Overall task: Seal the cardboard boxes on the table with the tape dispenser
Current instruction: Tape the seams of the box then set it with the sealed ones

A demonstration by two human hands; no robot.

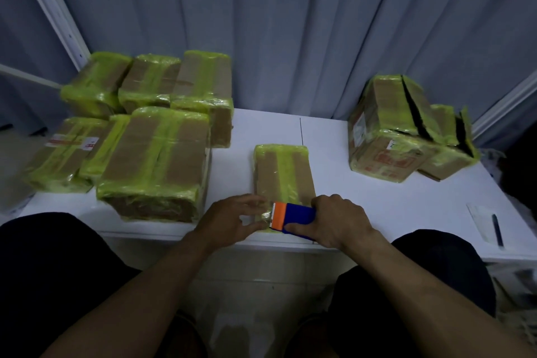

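Note:
A small flat cardboard box [283,171] with green tape strips lies in the middle of the white table [363,197], close to the front edge. My right hand [334,219] grips a blue and orange tape dispenser [290,216] at the box's near end, its toothed orange blade pointing left. My left hand [232,219] is just left of the blade, fingers spread and pressing clear tape down on the box's near left corner. The near end of the box is hidden by both hands.
Several taped boxes [154,163] are piled at the table's left. Two more boxes [401,131] with open slits stand at the right back. A pen on a paper slip [494,227] lies at the right front. A curtain hangs behind.

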